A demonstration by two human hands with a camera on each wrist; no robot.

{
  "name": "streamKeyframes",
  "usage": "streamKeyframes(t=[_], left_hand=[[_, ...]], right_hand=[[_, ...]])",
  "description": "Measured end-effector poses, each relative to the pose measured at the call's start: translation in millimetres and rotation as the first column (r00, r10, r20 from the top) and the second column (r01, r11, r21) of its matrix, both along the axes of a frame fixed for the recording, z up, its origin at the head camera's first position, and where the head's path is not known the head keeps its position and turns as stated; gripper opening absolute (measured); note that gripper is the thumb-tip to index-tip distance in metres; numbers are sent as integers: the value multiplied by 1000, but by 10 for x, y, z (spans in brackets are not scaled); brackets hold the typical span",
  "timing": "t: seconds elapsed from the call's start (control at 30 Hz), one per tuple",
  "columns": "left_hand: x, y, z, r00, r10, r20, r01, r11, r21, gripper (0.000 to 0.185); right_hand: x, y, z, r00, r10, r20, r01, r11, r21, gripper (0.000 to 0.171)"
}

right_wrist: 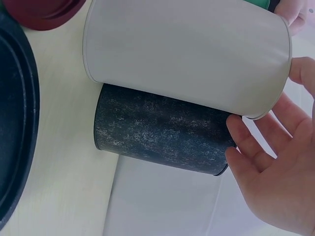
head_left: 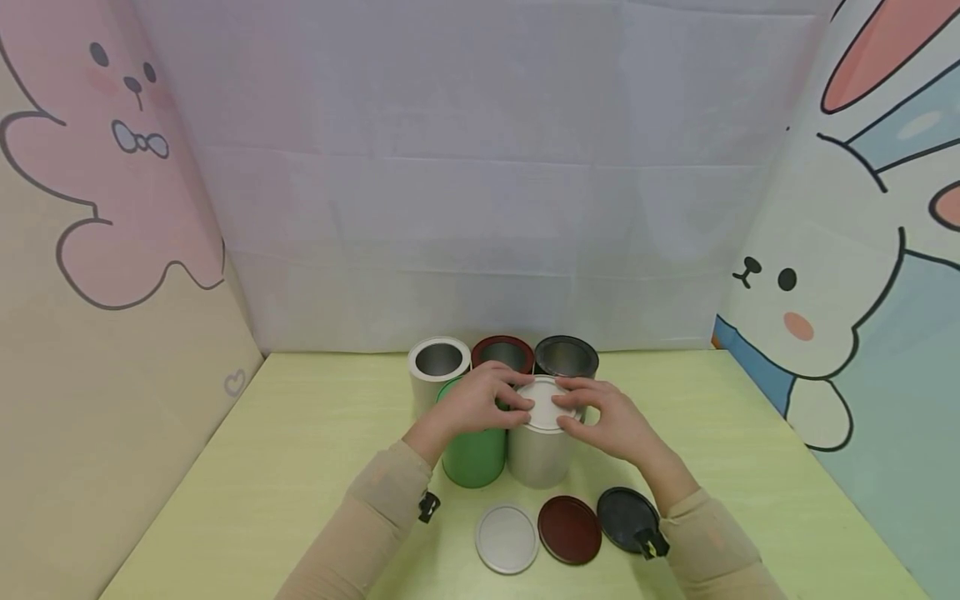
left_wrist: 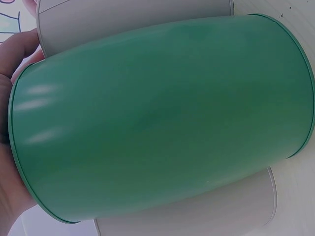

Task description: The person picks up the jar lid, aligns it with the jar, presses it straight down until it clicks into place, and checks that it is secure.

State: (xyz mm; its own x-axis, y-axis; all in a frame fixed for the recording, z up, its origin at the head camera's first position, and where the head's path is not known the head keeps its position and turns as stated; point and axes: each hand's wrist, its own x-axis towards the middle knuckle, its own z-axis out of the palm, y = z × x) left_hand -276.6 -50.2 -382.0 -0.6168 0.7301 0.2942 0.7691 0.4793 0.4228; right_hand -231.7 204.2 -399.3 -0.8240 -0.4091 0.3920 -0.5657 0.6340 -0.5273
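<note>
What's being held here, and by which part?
Both hands, left hand and right hand, hold the white lid by its rim, atop the silver can.

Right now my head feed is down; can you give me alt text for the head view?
Both hands sit on the white lid of a silver can, left hand and right hand at its rim. A green can stands beside it, three open cans behind. White, red and black lids lie in front on the yellow-green table.
</note>
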Motion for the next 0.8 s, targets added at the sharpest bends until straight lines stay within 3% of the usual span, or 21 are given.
streamKeyframes(t=[0.8], left_hand=[[-4,3,-4,999,9,32,-9,1000,-5,22]], right_hand=[[1,9,-20,999,14,31,-13,999,-33,28]])
